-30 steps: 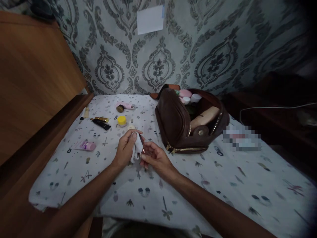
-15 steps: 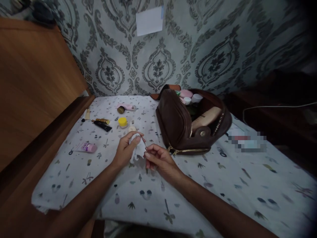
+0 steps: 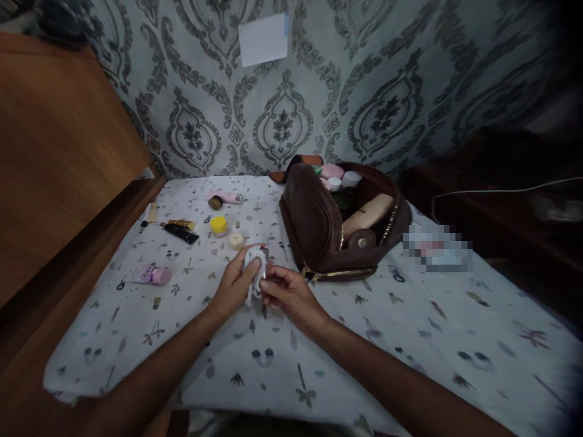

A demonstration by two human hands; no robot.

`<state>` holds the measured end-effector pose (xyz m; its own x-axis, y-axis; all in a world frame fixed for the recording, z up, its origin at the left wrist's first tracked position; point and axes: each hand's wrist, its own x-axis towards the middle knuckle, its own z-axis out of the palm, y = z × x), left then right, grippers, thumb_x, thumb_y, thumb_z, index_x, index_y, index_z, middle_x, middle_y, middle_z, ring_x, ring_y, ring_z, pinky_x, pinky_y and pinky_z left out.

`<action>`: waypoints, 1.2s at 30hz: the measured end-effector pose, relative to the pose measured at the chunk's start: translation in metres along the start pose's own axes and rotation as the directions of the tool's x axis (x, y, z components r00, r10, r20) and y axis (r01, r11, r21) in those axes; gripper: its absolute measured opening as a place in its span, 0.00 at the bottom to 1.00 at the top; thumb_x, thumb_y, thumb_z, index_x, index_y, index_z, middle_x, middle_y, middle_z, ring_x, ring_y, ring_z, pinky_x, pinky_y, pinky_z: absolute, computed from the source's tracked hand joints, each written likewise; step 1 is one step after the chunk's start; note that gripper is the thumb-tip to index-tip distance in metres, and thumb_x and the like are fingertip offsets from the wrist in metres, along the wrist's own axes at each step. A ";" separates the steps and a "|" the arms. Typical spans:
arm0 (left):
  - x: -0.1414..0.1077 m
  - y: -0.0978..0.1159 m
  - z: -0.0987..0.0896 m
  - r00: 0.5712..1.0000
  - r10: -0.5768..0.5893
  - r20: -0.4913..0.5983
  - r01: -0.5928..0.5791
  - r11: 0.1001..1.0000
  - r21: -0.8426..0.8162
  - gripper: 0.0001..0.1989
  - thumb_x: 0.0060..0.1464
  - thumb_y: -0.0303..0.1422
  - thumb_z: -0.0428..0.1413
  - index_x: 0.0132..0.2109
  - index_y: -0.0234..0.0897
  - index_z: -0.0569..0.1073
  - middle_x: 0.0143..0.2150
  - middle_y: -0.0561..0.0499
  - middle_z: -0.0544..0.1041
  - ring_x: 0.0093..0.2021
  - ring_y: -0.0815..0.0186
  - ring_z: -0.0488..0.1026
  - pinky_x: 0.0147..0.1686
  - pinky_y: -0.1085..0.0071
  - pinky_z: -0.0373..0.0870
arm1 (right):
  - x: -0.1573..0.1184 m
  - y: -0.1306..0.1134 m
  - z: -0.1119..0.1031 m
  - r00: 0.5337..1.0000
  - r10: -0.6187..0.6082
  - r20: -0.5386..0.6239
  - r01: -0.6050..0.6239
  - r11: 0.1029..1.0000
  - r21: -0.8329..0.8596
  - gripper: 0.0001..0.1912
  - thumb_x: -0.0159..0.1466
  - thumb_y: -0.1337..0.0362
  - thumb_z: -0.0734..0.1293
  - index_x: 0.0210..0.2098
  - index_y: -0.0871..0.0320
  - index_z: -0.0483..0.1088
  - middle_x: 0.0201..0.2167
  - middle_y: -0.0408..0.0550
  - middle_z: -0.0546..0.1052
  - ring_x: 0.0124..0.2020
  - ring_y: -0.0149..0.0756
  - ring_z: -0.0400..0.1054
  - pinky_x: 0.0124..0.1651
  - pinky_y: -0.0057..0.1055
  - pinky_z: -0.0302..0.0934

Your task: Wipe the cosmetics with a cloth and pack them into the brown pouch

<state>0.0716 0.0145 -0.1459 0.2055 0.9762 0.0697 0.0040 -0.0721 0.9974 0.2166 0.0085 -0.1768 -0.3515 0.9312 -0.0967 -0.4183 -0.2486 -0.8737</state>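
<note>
My left hand (image 3: 235, 282) is closed around a bunched white cloth (image 3: 252, 258), thumb pressed on top. A small flat item (image 3: 267, 256) with a shiny edge stands against the cloth, between both hands; its kind cannot be made out. My right hand (image 3: 291, 296) pinches this item from the right with thumb and fingers. Just beyond the left hand sits a small cream-coloured round jar (image 3: 237, 241). Behind it is a yellow-lidded jar (image 3: 218, 226). To the right stands a brown cosmetic bag (image 3: 310, 212), unzipped, with several bottles and tubes inside.
Left on the patterned cloth lie a lilac tube (image 3: 148, 275), a black tube (image 3: 181, 233), a gold tube (image 3: 183, 224) and a pink tube (image 3: 232, 198). A wooden panel (image 3: 68, 115) borders the left side. A white cable (image 3: 501, 192) runs at the right.
The flat item has turned between my hands, its shiny edge now more upright. My right hand has come closer to the cloth. The whole view has shifted slightly.
</note>
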 end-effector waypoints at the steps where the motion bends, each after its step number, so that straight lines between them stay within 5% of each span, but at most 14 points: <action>1: 0.000 -0.002 0.001 1.000 -0.011 0.018 0.011 1.000 -0.006 0.24 0.61 0.49 0.53 0.55 0.36 0.70 0.38 0.49 0.77 0.29 0.68 0.71 0.29 0.74 0.70 | 0.000 -0.001 0.000 1.000 -0.014 -0.023 0.014 1.000 0.002 0.21 0.49 0.53 0.79 0.33 0.59 0.70 0.24 0.37 0.73 0.18 0.24 0.66 0.19 0.21 0.56; 7: 0.002 -0.012 0.005 0.982 -0.083 0.171 0.093 0.994 -0.051 0.25 0.63 0.48 0.51 0.59 0.36 0.69 0.33 0.51 0.78 0.25 0.68 0.70 0.24 0.74 0.67 | 0.002 -0.004 -0.005 0.995 -0.081 -0.061 0.079 0.996 -0.041 0.29 0.49 0.55 0.79 0.44 0.54 0.64 0.25 0.34 0.74 0.15 0.25 0.66 0.15 0.20 0.54; 10: 0.003 -0.008 0.002 0.986 -0.077 0.146 0.075 0.997 0.018 0.26 0.62 0.46 0.53 0.61 0.37 0.68 0.34 0.52 0.78 0.25 0.68 0.70 0.26 0.73 0.69 | 0.001 -0.002 -0.005 0.995 -0.093 -0.036 0.093 0.996 -0.014 0.33 0.49 0.55 0.79 0.47 0.52 0.61 0.26 0.35 0.75 0.19 0.27 0.70 0.19 0.21 0.62; 16: 0.001 0.007 -0.001 0.995 0.097 0.034 -0.103 0.957 0.272 0.18 0.60 0.41 0.55 0.52 0.37 0.76 0.49 0.46 0.80 0.50 0.57 0.75 0.53 0.64 0.69 | -0.006 -0.009 -0.002 0.995 -0.086 0.049 0.084 0.996 0.036 0.28 0.56 0.45 0.74 0.46 0.54 0.63 0.23 0.37 0.75 0.23 0.30 0.73 0.29 0.26 0.70; 21: -0.004 0.003 -0.002 0.987 0.148 0.068 -0.163 0.899 0.408 0.18 0.60 0.41 0.55 0.54 0.41 0.75 0.55 0.46 0.78 0.56 0.55 0.73 0.57 0.62 0.66 | -0.005 -0.012 -0.005 0.994 -0.099 -0.047 0.096 0.993 -0.072 0.26 0.56 0.41 0.72 0.39 0.56 0.68 0.23 0.38 0.71 0.22 0.28 0.70 0.19 0.21 0.61; 27: -0.004 -0.001 -0.001 0.978 0.199 0.061 -0.204 0.854 0.480 0.17 0.59 0.41 0.56 0.53 0.42 0.76 0.52 0.46 0.79 0.54 0.54 0.74 0.54 0.62 0.68 | 0.001 -0.010 -0.009 0.971 -0.180 -0.157 0.178 0.984 -0.032 0.24 0.52 0.45 0.76 0.35 0.57 0.71 0.23 0.38 0.70 0.20 0.25 0.64 0.21 0.22 0.59; 31: -0.001 0.005 -0.001 0.999 0.047 -0.007 -0.041 0.925 0.378 0.19 0.58 0.44 0.57 0.52 0.41 0.75 0.46 0.47 0.80 0.48 0.56 0.75 0.46 0.67 0.71 | 0.000 -0.013 -0.007 0.958 -0.204 -0.200 0.215 0.976 0.031 0.23 0.53 0.46 0.76 0.36 0.57 0.72 0.24 0.40 0.73 0.22 0.27 0.67 0.24 0.23 0.60; 36: 0.005 0.005 -0.005 0.992 -0.108 -0.065 0.117 0.980 0.163 0.20 0.56 0.50 0.58 0.44 0.37 0.75 0.26 0.53 0.74 0.30 0.63 0.71 0.29 0.73 0.68 | -0.001 -0.016 -0.006 0.963 -0.222 -0.152 0.237 0.968 0.086 0.22 0.53 0.47 0.76 0.36 0.56 0.72 0.33 0.44 0.78 0.25 0.29 0.71 0.26 0.24 0.61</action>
<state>0.0679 0.0203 -0.1404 0.1402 0.9894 -0.0370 0.1872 0.0102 0.9823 0.2285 0.0126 -0.1658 -0.1184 0.9926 0.0283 -0.5601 -0.0432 -0.8273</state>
